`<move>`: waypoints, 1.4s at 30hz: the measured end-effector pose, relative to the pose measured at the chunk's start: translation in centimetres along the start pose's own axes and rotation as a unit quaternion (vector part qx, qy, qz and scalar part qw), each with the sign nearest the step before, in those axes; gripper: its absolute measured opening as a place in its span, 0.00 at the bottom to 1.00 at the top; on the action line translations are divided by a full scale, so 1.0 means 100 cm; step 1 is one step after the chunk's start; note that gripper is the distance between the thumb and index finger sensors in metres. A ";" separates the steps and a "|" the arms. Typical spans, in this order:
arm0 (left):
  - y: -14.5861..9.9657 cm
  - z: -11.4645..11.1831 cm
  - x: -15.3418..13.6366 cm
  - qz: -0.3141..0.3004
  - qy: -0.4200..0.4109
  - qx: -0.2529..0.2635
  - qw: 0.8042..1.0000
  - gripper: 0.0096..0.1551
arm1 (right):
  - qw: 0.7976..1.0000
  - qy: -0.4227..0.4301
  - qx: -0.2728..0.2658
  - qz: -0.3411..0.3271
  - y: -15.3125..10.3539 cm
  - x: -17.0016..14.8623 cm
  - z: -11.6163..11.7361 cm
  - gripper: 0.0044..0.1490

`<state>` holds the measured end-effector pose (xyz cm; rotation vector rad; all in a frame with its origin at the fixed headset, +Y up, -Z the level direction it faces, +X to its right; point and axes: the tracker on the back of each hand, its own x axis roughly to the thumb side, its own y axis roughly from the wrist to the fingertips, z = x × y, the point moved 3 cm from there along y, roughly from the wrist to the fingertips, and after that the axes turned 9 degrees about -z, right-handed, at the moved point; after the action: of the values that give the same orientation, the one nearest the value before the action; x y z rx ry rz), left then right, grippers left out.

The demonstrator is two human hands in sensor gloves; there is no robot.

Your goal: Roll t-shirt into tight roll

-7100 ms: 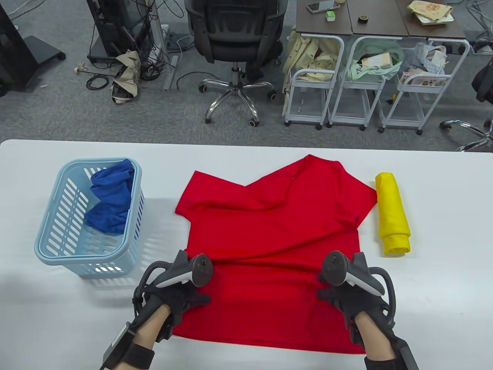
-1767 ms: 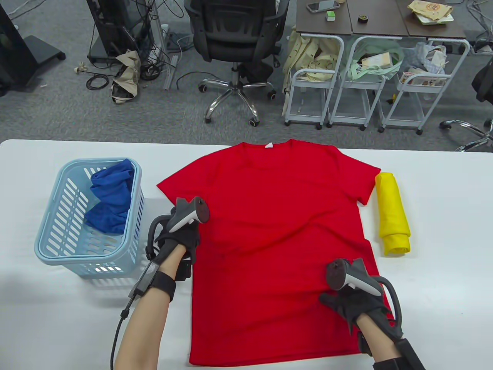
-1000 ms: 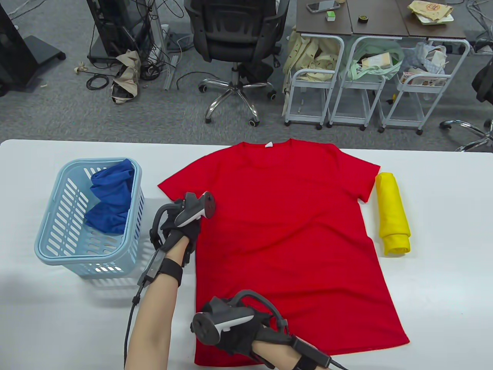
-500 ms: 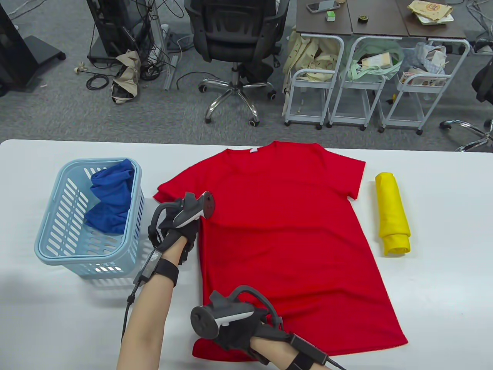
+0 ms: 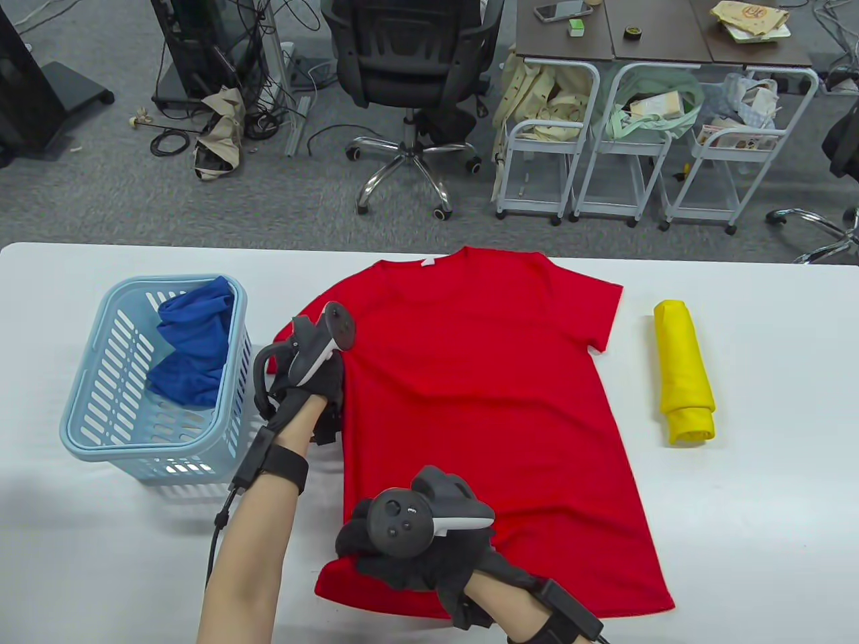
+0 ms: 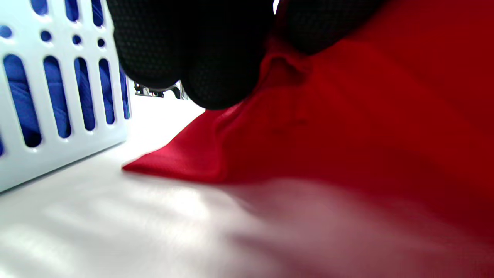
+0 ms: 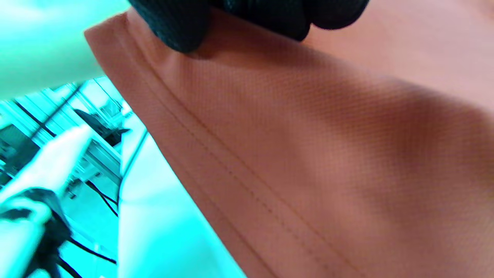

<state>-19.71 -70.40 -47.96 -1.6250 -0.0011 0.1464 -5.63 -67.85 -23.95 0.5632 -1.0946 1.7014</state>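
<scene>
The red t-shirt (image 5: 483,409) lies flat on the desk (image 5: 751,483), now slid left, away from the yellow roll (image 5: 683,372). The left hand (image 5: 312,389) pinches its left side; the right hand (image 5: 416,547) has crossed over and grips the hem's left corner, ready to fold lengthwise.

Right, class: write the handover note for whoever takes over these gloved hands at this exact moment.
Left hand: pinches the red t-shirt along its left side seam, below the sleeve, with a small ridge of cloth raised between the fingers.
Right hand: crossed over to the shirt's near left hem corner, fingertips on the cloth; a firm hold cannot be confirmed.
Shirt lies flat on the white table, collar away from you, between the blue basket and the rolled yellow shirt.
Done: spread out.
Left: fold lengthwise, then roll tight.
</scene>
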 end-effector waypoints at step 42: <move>-0.068 -0.074 0.223 -0.269 -0.018 -0.247 0.931 0.42 | 0.929 0.070 -0.046 0.361 -0.263 -0.165 -0.017 0.38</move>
<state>3.76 -75.35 -42.94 -2.0608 -0.5477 -0.2689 25.05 -71.92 -27.03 -0.0527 -1.3634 2.2530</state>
